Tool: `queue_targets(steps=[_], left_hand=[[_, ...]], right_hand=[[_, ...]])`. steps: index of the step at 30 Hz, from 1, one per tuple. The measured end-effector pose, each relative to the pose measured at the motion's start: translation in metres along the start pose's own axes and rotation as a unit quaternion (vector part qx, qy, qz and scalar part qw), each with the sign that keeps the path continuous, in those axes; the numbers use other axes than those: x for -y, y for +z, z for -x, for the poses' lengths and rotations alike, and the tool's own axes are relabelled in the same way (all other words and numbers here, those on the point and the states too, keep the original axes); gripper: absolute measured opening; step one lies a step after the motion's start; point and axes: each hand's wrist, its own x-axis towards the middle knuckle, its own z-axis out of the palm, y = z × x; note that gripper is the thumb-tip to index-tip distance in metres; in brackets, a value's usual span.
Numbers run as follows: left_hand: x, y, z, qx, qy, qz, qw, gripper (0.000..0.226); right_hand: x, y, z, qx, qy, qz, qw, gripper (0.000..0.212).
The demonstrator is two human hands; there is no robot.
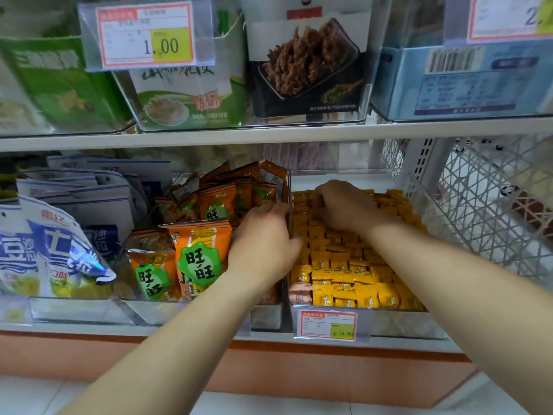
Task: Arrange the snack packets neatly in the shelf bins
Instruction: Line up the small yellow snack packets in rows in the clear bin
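left hand (263, 241) grips clear bin wall (289, 187) | right hand (344, 205) buried in yellow packets (353, 274), grasp unclear | risk: raking fingers could tip packets over the rim

Both bare forearms reach forward and come near each other. The left hand (263, 244) shows its back, with fingers bent forward. The right hand (344, 205) lies palm down, fingers curled, and their tips are hidden.
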Motion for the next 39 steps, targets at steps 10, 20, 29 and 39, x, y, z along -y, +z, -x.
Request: queue_targets(steps=[10,20,29,39], left_hand=[[-0.004,-0.005,-0.001,-0.008,-0.002,0.018,1.000,0.039],[-0.033,-0.014,-0.014,0.017,-0.075,0.301,0.950,0.015],[-0.027,-0.018,-0.017,0.044,-0.023,0.335,0.941,0.036],[-0.008,-0.003,-0.006,0.029,0.023,-0.092,0.995,0.039]], right_hand=[[0.008,-0.036,0.040,-0.156,-0.019,-0.178,0.971,0.009],[0.033,-0.053,0.131,-0.157,-0.006,-0.421,0.893,0.017],[0.019,-0.049,0.079,-0.073,0.054,-0.533,0.841,0.036],[-0.015,-0.024,0.029,-0.150,0.032,-0.347,0.925,0.026]])
